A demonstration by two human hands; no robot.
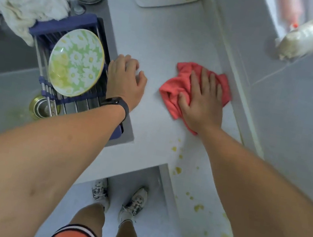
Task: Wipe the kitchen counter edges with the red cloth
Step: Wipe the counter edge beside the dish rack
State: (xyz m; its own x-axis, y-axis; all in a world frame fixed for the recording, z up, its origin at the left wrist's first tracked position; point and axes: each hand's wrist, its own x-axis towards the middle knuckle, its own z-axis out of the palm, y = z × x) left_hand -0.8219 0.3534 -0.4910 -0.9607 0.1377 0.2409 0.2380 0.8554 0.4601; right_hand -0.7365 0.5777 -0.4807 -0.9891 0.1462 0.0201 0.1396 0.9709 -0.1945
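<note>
Our right hand [202,103] presses flat on the red cloth [178,86], fingers [204,78] straight and spread, the cloth bunched on the tabletop [164,42] close to the back wall edge. Our left hand [125,80] rests on the tabletop beside the sink rack [83,103], fingers loosely curled and holding nothing. A floral plate [75,62] leans in the rack. Yellow spots [198,207] dot the tabletop nearer us.

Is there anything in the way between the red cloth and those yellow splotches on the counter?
Nothing visible. The right hand presses flat on the crumpled red cloth, and the pale grey counter between it and the nearest yellow spots is bare. The left hand rests off to the side, by the sink rack.
</note>
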